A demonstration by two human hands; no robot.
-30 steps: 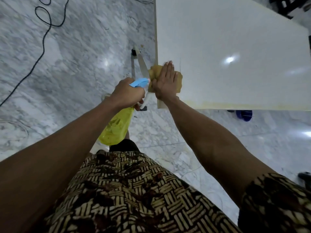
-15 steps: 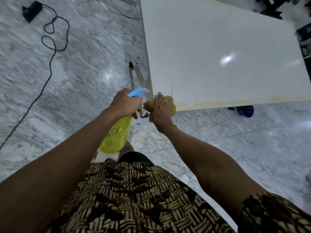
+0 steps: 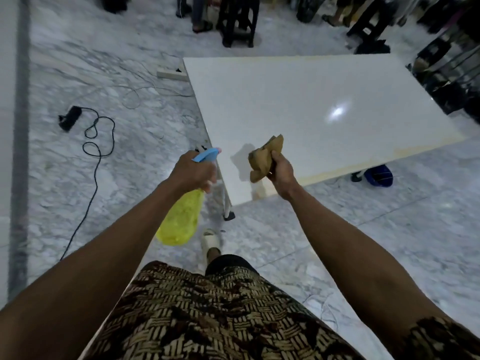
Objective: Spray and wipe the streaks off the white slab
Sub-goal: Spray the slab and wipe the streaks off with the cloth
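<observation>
Spray bottle (image 3: 181,216) left of cloth (image 3: 265,158), seemingly above slab (image 3: 311,105).

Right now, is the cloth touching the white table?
No, the right hand holds the cloth bunched up above the white slab, casting a shadow on it.

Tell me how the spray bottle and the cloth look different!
The spray bottle is bright yellow with a blue top; the cloth is dull brown. The bottle keeps a smooth, firm shape; the cloth is soft and crumpled. The bottle hangs beside the white slab, over the floor; the cloth is lifted above the slab's corner. The left hand grips the bottle, the right hand grips the cloth. Both are held up.
</observation>
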